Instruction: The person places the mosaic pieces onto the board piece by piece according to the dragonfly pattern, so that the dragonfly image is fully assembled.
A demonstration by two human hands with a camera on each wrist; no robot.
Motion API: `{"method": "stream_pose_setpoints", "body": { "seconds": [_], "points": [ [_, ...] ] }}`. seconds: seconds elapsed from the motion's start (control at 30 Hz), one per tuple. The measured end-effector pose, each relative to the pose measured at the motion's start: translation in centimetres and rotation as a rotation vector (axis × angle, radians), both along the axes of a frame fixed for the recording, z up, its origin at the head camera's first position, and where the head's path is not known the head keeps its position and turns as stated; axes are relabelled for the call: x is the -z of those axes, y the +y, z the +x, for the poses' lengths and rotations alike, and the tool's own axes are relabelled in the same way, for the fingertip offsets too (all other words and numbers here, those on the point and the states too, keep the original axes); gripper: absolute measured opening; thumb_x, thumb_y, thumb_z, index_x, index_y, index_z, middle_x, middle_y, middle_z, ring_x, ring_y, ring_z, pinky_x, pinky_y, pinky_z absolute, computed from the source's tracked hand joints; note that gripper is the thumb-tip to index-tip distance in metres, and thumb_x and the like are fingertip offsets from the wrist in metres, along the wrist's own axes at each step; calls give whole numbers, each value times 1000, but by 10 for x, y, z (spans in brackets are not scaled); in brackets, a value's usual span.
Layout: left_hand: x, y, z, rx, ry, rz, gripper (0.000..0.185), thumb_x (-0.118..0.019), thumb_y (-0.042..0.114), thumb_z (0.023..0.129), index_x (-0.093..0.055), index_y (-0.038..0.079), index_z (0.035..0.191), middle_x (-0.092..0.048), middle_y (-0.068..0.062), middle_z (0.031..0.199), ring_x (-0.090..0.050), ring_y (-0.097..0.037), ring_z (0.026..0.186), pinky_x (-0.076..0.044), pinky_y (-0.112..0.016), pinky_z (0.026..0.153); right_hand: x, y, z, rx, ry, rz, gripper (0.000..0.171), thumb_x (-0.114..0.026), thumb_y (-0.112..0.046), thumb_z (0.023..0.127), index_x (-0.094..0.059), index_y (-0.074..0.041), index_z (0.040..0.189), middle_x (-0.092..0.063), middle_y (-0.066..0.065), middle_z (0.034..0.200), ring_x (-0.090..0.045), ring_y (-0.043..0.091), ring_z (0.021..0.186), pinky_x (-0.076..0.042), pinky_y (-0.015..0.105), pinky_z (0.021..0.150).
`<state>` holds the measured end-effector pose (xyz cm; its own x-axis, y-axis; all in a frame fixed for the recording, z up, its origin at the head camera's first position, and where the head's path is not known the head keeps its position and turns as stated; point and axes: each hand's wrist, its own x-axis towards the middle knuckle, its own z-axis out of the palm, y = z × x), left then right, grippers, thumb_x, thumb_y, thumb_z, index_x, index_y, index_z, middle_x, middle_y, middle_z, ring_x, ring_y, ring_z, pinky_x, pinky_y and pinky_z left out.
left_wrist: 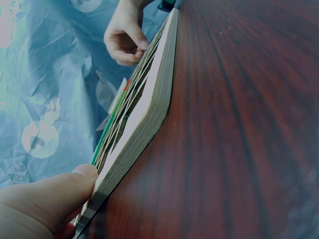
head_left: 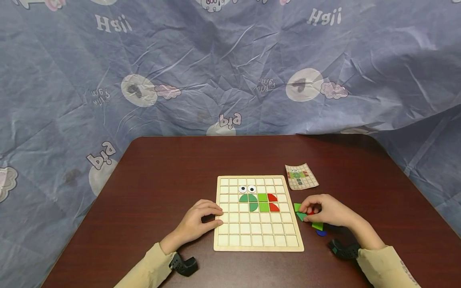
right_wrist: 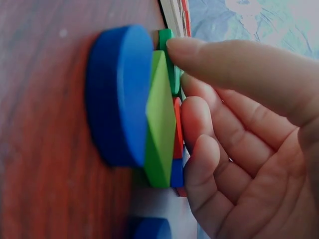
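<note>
A pale wooden grid board [head_left: 248, 241] lies on the table with colored pieces set in its upper half: two googly eyes, dark green quarter circles, light green squares and red quarter circles. My left hand [head_left: 197, 218] rests at the board's left edge, thumb [left_wrist: 60, 196] touching the rim and fingers loosely extended. Right of the board, my right hand [head_left: 325, 210] pinches a dark green piece [head_left: 301, 216] between thumb and index finger, the other fingers curled. Around it lie a light green piece [right_wrist: 160, 124], a blue rounded piece [right_wrist: 119, 94] and a red piece [right_wrist: 178, 129], partly hidden by the hand.
A small paper card [head_left: 301, 182] with a printed grid pattern lies beyond the board's upper right corner. The dark brown table [head_left: 173, 168] ends at a blue patterned cloth [head_left: 223, 92] hanging behind. Black cameras [head_left: 183, 265] are strapped on both wrists.
</note>
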<state>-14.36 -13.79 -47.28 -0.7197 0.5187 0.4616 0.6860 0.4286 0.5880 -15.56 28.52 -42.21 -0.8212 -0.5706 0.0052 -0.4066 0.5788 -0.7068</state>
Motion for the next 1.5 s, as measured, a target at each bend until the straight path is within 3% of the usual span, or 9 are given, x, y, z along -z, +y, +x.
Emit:
{"method": "stream_pose_setpoints", "body": {
  "seconds": [0.43,0.9,1.17,1.37,1.5],
  "points": [
    [1,0,0,-5,-21,1,21,-73,27,83,-72,16,101,-62,9,107,-51,-10,106,-46,-29,89,5,-1,-1,28,21,7,22,-82,-26,73,-68,-18,88,-58,-3,77,-53,18,69,-47,22,60],
    [1,0,1,-3,-29,3,21,-73,26,83,-72,16,102,-62,8,108,-52,-12,106,-46,-30,89,3,-4,0,24,2,45,23,-81,-26,74,-67,-17,90,-55,-4,73,-49,9,66,-45,22,56],
    [-1,1,1,-3,-25,5,21,-74,24,83,-72,14,102,-63,6,107,-52,-12,107,-46,-30,90,0,-10,-6,-86,34,-21,12,-80,-18,75,-69,-19,81,-56,-10,70,-49,5,61,-47,22,52],
    [-2,1,1,-3,-19,8,21,-74,23,83,-72,14,102,-63,6,107,-52,-13,106,-45,-30,89,-7,-14,-11,-121,-21,-55,8,-78,-18,78,-72,-16,84,-62,-7,73,-54,7,64,-50,24,54],
    [-1,0,1,0,-18,9,21,-74,24,83,-72,14,102,-63,6,107,-52,-13,106,-45,-30,90,-12,-20,-14,-135,-59,-79,10,-75,-19,81,-73,-14,89,-68,-5,83,-62,11,72,-55,27,63]
  ]
}}
